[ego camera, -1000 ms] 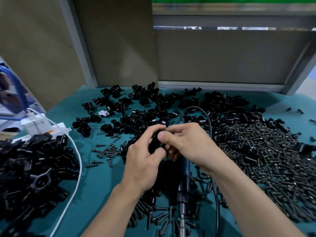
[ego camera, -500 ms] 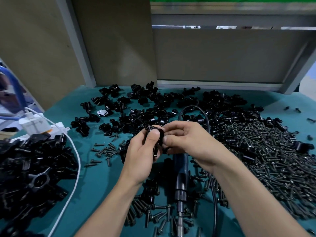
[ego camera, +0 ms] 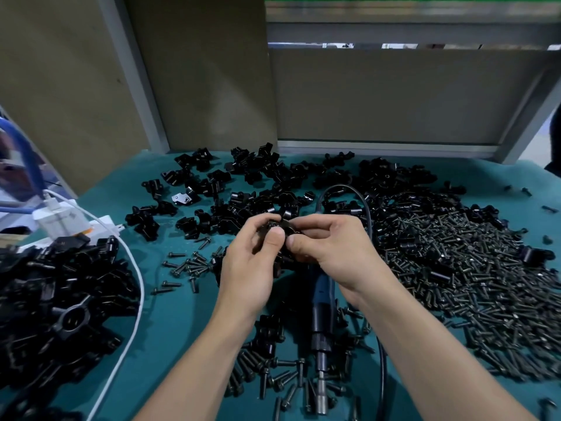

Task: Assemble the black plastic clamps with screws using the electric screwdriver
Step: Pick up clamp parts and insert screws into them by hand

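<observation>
Head view: left hand [ego camera: 252, 268] and right hand [ego camera: 331, 247] both pinched shut on clamp [ego camera: 274, 227], raised for fitting; electric screwdriver [ego camera: 323, 317] parked within reach on tabletop [ego camera: 170, 323].

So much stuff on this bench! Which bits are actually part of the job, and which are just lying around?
Part of the job:
- clamp piece held between left hand and right hand
- loose black clamps
- screw heap
- electric screwdriver, lying on the mat
- pile of black parts at left

Just lying about:
- white charger
- white cable
- blue cable
</observation>
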`<control>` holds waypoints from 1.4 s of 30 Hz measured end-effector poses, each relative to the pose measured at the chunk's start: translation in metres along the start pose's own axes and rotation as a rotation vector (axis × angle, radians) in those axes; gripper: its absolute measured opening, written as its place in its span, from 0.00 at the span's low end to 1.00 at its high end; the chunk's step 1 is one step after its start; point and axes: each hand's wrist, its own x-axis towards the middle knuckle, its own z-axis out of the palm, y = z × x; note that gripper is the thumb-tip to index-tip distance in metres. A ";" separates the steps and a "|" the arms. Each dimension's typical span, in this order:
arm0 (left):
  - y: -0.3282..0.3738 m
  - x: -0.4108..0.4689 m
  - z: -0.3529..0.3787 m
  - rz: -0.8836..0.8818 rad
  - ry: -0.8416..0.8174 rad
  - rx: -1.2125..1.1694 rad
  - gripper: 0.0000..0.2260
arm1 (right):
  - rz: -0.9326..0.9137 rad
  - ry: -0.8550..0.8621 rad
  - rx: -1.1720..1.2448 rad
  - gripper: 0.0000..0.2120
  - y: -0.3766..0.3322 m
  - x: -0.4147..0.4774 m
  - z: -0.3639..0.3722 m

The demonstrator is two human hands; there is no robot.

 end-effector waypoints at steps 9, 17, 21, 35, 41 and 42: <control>0.010 0.003 -0.010 -0.230 0.018 -0.381 0.11 | -0.003 -0.004 -0.342 0.11 -0.012 -0.001 -0.005; 0.028 0.012 -0.037 -0.251 0.072 -0.369 0.12 | 0.216 -0.136 -1.271 0.11 -0.018 -0.001 -0.051; 0.028 0.004 -0.042 -0.258 0.066 -0.267 0.09 | 0.173 -0.152 -1.391 0.11 -0.002 0.003 -0.039; -0.006 -0.012 -0.028 -0.111 0.052 0.001 0.11 | 0.059 -0.052 -1.212 0.14 -0.015 0.005 -0.065; -0.008 -0.011 -0.024 -0.069 -0.030 0.038 0.13 | -0.093 0.069 -0.913 0.10 -0.038 -0.002 -0.054; -0.007 -0.012 -0.023 -0.066 -0.038 0.035 0.13 | -0.134 0.075 -0.813 0.09 -0.042 -0.006 -0.047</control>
